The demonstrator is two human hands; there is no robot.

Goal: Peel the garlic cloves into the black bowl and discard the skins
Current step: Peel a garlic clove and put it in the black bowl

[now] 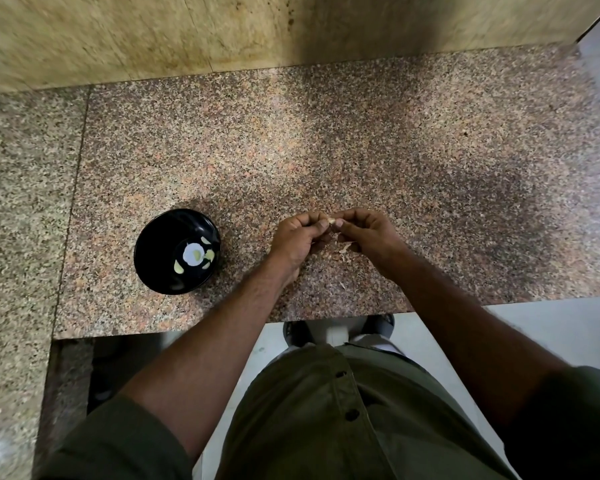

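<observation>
At left of centre our bowl point(177, 251) sits on the counter point(361, 140), with several peeled cloves point(197, 255) already lying in its bottom, so part of the job looks done. Just right of it, mid-frame, our left hand point(297, 237) and right hand point(364, 232) meet, fingers curled, both pinching one small clove point(332, 221) between thumb and fingertips above the counter; how much skin it wears we cannot tell. Below the hands, loose skins point(345, 249) lie scattered on the stone, not yet discarded. We see no unpeeled stock elsewhere, so this may be among the last.
</observation>
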